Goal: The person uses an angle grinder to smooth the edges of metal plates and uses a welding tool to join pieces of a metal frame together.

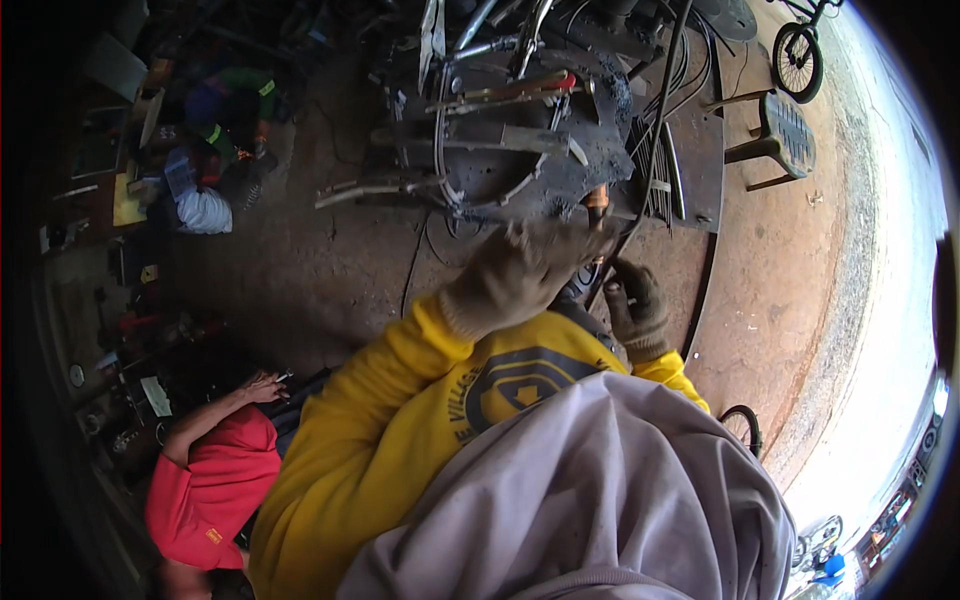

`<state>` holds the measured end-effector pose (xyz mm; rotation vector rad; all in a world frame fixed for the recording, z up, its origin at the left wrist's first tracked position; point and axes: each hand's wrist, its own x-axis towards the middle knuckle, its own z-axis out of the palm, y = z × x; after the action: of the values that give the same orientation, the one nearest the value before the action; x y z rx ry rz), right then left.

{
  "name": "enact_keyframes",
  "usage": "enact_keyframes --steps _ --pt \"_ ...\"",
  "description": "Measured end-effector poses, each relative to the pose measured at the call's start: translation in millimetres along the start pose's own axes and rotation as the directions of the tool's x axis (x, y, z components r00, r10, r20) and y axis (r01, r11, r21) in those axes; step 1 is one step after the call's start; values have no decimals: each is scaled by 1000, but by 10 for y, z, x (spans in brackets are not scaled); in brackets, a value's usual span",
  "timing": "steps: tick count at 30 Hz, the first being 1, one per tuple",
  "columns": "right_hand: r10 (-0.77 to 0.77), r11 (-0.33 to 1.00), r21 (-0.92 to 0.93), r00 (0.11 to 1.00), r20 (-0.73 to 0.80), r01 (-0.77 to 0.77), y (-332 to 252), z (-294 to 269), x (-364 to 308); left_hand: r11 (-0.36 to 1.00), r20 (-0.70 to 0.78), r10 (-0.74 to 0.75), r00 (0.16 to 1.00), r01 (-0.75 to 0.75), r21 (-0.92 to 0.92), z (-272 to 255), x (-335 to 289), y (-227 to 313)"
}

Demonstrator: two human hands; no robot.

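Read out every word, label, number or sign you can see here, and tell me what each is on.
Yellow long-sleeved cloth sweatshirt: dark lettering beside a dark round chest emblem, partly readable; I don't copy printed words.
Red short-sleeved cloth shirt: small yellow print, too small to read.
Anything else is too small, hidden or blurred to read.
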<state>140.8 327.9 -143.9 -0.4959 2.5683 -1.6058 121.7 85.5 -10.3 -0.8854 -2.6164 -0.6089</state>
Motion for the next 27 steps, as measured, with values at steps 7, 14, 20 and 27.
enact_keyframes --steps 7,14,20,27 --pt "-204 963 -182 979 0 201 -677 -4 537 257 84 -611 787 298 -920 459 516 89" --pt "0 1000 11 998 -57 1 -745 234 458 854 379 -333 863 446 -266 -81 608 -206" --pt "386 794 500 922 25 -345 -814 608 672 836 276 467 840 -521 172 -675 679 -963" --pt "373 848 474 903 -212 -238 -884 1153 823 740 391 657 644 -649 -175 -466 821 -1437"
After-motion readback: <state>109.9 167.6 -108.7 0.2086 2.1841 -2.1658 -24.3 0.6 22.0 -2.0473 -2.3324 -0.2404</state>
